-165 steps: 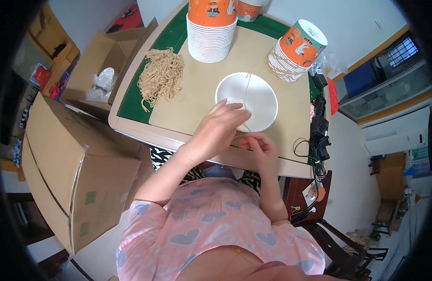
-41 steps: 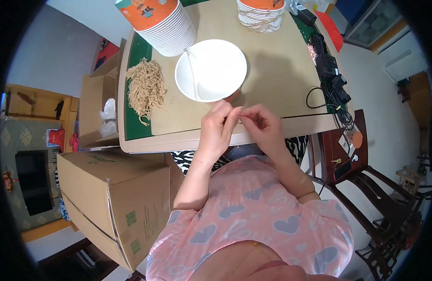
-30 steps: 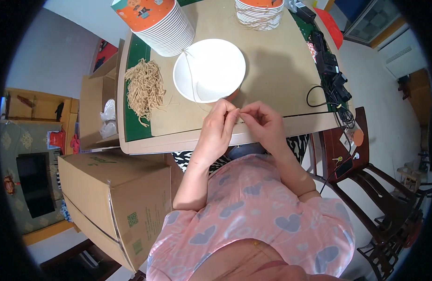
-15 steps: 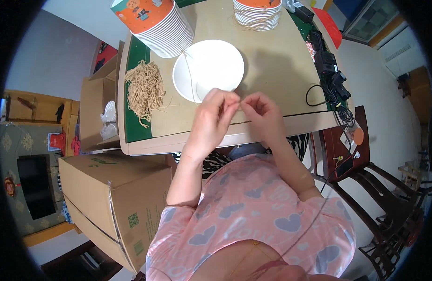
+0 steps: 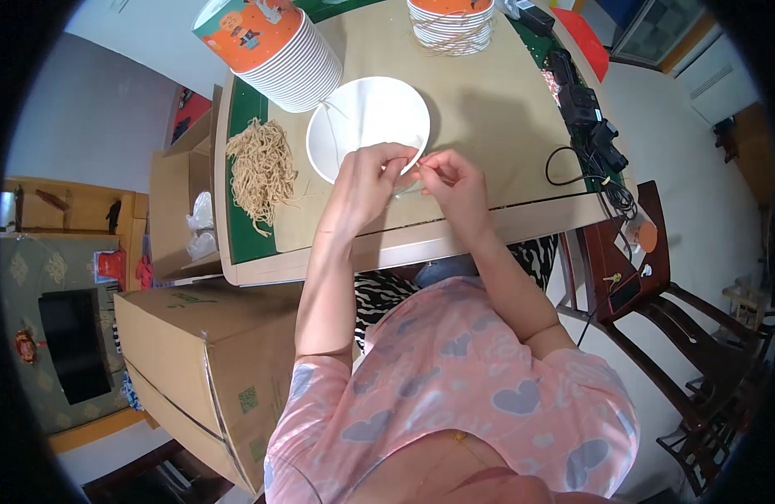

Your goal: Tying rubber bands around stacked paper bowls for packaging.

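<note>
A round white paper tub [image 5: 379, 109] stands open side up near the table's front edge. From its far-left rim a thin pale string [image 5: 337, 126] crosses the inside toward my hands. My left hand [image 5: 371, 181] is at the near rim, thumb and fingers pinched on what looks like this string. Close to its right, my right hand [image 5: 456, 183] pinches with thumb and forefinger; the fingertips almost meet the left ones. What lies between the right fingertips is too small to make out. A tangled heap of tan strings [image 5: 261, 175] lies left of the tub.
Behind the tub leans a tall stack of orange-printed paper tubs [image 5: 295, 76]. Another stack [image 5: 451, 29], wrapped with strings, stands at the far side. Black adapters and cables [image 5: 581, 105] line the right edge. Cardboard boxes [image 5: 211, 353] are on the left, a dark wooden chair [image 5: 656, 336] on the right.
Both hands have moved slightly up and left, onto the tub's near rim. My right fingers have shifted a little apart from the left. The view has tilted slightly.
</note>
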Demonstrator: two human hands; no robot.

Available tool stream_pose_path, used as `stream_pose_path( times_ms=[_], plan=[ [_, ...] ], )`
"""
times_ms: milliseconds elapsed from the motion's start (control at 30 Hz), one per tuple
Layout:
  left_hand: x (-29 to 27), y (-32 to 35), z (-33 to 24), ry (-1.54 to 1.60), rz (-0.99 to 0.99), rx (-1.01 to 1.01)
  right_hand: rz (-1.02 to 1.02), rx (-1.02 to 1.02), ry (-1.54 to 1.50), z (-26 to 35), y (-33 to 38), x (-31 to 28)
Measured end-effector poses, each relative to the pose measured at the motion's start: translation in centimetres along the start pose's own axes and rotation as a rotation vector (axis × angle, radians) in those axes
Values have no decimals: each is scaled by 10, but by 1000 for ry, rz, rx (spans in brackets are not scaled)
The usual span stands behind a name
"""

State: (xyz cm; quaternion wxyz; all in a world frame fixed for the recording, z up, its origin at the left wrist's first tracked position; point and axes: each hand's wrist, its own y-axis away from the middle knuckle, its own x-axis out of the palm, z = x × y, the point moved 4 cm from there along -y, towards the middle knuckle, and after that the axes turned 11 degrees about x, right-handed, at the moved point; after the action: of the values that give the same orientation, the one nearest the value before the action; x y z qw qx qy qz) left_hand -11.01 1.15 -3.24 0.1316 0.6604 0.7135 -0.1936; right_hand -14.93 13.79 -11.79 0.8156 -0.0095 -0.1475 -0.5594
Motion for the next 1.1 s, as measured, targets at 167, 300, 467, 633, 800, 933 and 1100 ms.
stream_pose_path(
  times_ms=[167,300,467,633,800,933,1100],
  plan=[
    [-2,-2,6,-124,21,15,-2,-20,33,0,-2,0],
    [-3,-3,-1,-112,5,-19,27,-19,96,4,-1,1],
    [-2,-4,11,-117,-2,-3,15,-14,87,4,-1,0],
    [-2,-3,5,-42,-5,-18,22,10,72,5,-3,0],
    [-2,-4,3,-72,19,-31,21,25,116,11,-4,2],
    [-3,-3,7,-128,-26,-32,91,47,63,13,-1,2],
    [-5,-3,5,-97,-117,-5,-171,-158,284,40,5,-11]
  ],
)
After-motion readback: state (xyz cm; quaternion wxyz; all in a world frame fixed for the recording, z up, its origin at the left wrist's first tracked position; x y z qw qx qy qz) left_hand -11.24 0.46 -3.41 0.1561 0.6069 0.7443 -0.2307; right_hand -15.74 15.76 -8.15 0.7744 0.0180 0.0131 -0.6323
